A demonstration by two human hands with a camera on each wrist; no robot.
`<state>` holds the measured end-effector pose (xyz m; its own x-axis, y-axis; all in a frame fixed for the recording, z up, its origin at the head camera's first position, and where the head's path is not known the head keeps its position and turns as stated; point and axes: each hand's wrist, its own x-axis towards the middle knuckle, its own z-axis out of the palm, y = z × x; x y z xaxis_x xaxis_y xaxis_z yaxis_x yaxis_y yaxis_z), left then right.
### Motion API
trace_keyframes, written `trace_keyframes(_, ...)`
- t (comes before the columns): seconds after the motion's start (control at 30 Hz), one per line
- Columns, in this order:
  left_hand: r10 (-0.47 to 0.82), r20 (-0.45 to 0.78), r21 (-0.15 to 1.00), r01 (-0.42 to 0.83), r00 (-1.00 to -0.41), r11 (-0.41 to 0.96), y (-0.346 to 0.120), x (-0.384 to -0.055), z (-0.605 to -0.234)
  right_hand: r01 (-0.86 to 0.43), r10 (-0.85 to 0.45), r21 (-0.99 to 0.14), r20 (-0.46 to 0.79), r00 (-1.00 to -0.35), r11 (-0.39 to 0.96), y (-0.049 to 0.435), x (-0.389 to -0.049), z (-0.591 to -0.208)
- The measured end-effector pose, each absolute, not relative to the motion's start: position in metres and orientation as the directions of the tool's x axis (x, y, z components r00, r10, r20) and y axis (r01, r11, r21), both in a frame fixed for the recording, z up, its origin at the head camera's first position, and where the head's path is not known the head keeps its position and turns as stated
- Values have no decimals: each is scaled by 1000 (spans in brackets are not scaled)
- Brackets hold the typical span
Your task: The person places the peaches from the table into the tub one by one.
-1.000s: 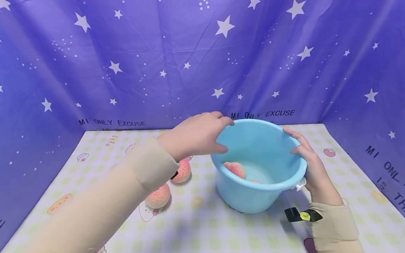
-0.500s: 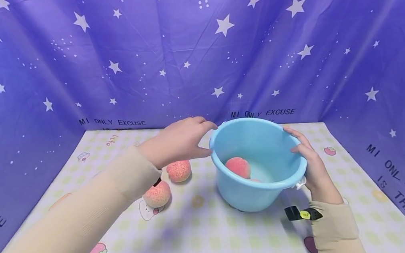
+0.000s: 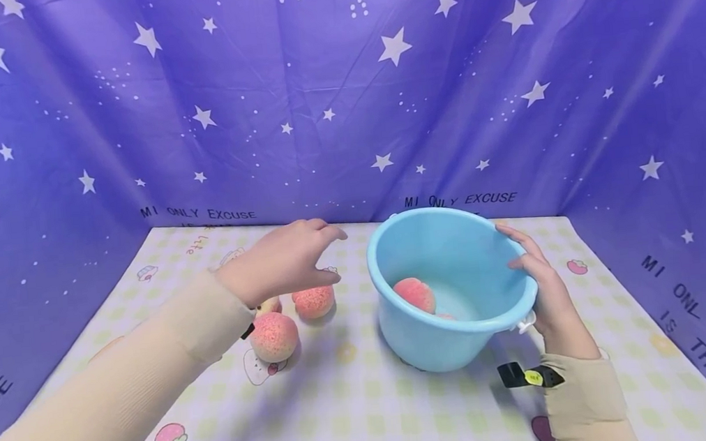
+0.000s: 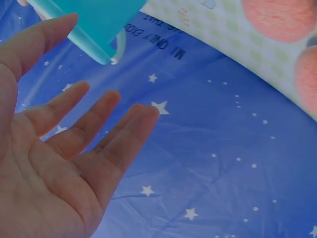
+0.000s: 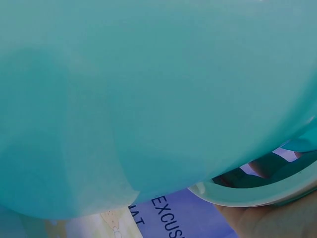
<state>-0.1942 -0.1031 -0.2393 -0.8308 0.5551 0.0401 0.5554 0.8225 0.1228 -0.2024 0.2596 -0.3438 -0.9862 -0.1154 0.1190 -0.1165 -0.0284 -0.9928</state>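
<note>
My left hand (image 3: 281, 258) hovers in the air left of the light blue bucket (image 3: 436, 350), fingers spread and holding nothing. Its bare palm faces the camera in the left wrist view. Below it on the cloth lie a pink speckled peach (image 3: 274, 339), a second peach (image 3: 314, 303), and a yellowish one (image 3: 269, 305) mostly hidden by the hand. My right hand (image 3: 548, 294) grips the bucket's right rim, fingers over the edge. Inside the bucket is a pink peach (image 3: 415, 295), with a sliver of another beside it. The bucket's wall (image 5: 148, 99) fills most of the right wrist view.
A checked tablecloth (image 3: 357, 416) with cartoon prints covers the table. Purple curtains (image 3: 292, 100) with white stars rise behind and at both sides. A white handle fitting (image 3: 526, 322) sits on the bucket's rim near the right hand.
My left hand has moved left, away from over the bucket's rim to above the peaches on the cloth. The peach in the bucket has shifted slightly. The right hand keeps its grip.
</note>
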Motion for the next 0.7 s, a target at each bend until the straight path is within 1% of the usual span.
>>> trace_keyframes(0.27, 528, 47, 105, 530, -848, 841, -123, -192, -251, -134, -122, -990, 139, -983, -42, 260, -203, -346)
trace_keyframes(0.43, 493, 18, 87, 493, -870, 866, -135, -189, -258, -136, -127, -990, 140, -982, -42, 260, -202, -346)
trace_keyframes(0.7, 457, 1, 119, 454, -890, 883, -146, -184, -268, -138, -128, -989, 142, -982, -45, 260, -202, -346)
